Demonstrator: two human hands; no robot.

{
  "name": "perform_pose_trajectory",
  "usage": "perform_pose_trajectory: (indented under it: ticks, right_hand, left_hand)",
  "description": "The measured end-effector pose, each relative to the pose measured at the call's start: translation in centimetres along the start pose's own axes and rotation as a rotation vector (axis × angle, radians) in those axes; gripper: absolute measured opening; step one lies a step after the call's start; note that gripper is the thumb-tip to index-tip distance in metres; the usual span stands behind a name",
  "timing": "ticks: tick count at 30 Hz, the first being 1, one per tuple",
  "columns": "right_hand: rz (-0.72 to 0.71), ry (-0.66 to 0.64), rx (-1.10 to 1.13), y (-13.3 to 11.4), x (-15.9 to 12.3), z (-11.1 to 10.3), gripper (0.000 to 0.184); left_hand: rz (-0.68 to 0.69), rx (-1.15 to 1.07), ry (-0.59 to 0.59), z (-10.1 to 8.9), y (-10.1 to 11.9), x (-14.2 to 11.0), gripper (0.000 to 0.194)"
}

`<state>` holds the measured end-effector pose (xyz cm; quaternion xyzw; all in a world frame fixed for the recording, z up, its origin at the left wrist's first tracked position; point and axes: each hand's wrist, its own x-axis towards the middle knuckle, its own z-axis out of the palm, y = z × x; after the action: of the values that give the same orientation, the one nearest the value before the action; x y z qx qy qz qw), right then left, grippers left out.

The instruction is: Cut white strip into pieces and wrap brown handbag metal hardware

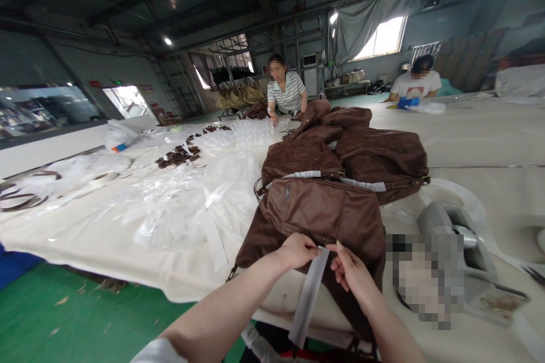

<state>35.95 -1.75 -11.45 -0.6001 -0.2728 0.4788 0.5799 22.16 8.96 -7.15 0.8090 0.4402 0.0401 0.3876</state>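
A brown leather bag (332, 204) lies on the table right in front of me, its zipper facing up. A long white strip (309, 296) hangs from the bag's near side toward the table edge. My left hand (299, 250) is closed in a pinch on the strip's upper end. At the other corner of that same end is my right hand (349, 268), thumb and forefinger closing on it and the other fingers curled. Both hands rest close to the bag's zipper. The strip's lower end dangles past the table edge.
More brown bags (378, 153) are piled behind, some with white-wrapped straps. Clear plastic bags (183, 204) and small brown pieces (179, 156) cover the left side. A grey tape dispenser (453, 238) stands at right. One person (286, 91) works across the table, another (417, 82) farther right.
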Motion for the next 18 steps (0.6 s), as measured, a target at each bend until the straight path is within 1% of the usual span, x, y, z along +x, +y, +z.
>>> perform_pose_trajectory:
  ticks: [4, 8, 11, 13, 16, 18]
  right_hand:
    - [-0.018, 0.016, -0.039, 0.0, 0.0, 0.0, 0.052]
    - [-0.01, 0.062, -0.091, -0.1, 0.0, -0.1, 0.038]
    - [0.031, 0.048, -0.148, -0.3, 0.0, 0.0, 0.024]
    - [0.057, 0.032, -0.171, -0.4, 0.1, 0.0, 0.018]
    - [0.078, 0.014, -0.195, -0.5, 0.1, 0.0, 0.016]
    - [0.088, 0.007, -0.209, -0.6, 0.2, 0.0, 0.017]
  left_hand:
    - [0.031, 0.03, 0.062, -0.2, 0.3, 0.2, 0.034]
    - [0.053, 0.066, 0.103, -0.3, 0.8, 0.1, 0.033]
    - [0.049, 0.074, 0.084, -0.1, 1.1, 0.0, 0.032]
    - [0.029, 0.067, 0.061, 0.1, 1.0, 0.1, 0.035]
    - [-0.013, 0.04, 0.027, 0.5, 0.5, 0.3, 0.043]
    - [-0.028, 0.003, 0.009, 0.7, 0.2, 0.4, 0.044]
